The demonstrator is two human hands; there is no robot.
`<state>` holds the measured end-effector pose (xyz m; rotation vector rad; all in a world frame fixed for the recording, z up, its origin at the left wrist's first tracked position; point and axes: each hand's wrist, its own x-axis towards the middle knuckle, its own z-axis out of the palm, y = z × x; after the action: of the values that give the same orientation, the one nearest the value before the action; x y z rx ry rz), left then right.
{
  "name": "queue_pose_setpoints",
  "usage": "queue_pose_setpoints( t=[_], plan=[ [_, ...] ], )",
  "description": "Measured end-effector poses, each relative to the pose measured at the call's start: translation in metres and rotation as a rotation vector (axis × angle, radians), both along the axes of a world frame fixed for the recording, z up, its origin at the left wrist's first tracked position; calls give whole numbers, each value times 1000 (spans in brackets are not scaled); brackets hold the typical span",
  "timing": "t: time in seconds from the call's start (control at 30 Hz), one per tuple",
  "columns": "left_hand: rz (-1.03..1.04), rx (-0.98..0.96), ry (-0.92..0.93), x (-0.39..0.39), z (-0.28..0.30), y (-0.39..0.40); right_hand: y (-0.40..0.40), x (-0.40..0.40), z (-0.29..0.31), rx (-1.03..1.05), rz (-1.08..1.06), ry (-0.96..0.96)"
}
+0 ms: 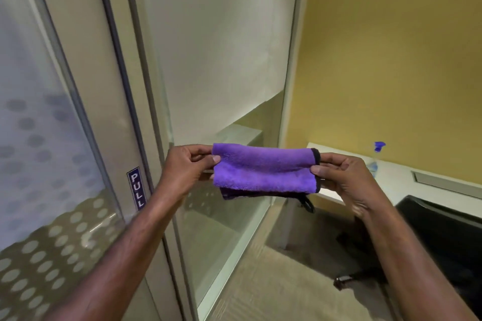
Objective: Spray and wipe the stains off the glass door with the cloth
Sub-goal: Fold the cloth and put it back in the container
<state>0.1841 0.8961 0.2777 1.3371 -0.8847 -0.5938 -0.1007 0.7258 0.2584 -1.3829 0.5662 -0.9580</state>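
A folded purple cloth point(263, 171) with black edging is stretched between both hands at chest height. My left hand point(186, 168) pinches its left end and my right hand point(344, 177) pinches its right end. The cloth hangs in front of the glass panel point(221, 60), apart from it. The glass door point(39, 151) with a dotted frosted film and a blue PULL label point(137, 188) stands to the left. A clear spray bottle point(375, 157) with a blue trigger head stands on the white desk point(396, 180) at the right, out of both hands.
A yellow wall point(391, 60) rises behind the desk. A black office chair point(443, 237) sits low at the right, its base on the carpet. The metal door frame point(148, 112) runs between door and glass panel.
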Motion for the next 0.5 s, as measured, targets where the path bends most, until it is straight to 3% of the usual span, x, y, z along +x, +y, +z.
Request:
queue_pose_setpoints(
  t=[0.5],
  plan=[
    [-167, 44, -24, -75, -8, -226, -142, -94, -21, 58, -348, -21]
  ],
)
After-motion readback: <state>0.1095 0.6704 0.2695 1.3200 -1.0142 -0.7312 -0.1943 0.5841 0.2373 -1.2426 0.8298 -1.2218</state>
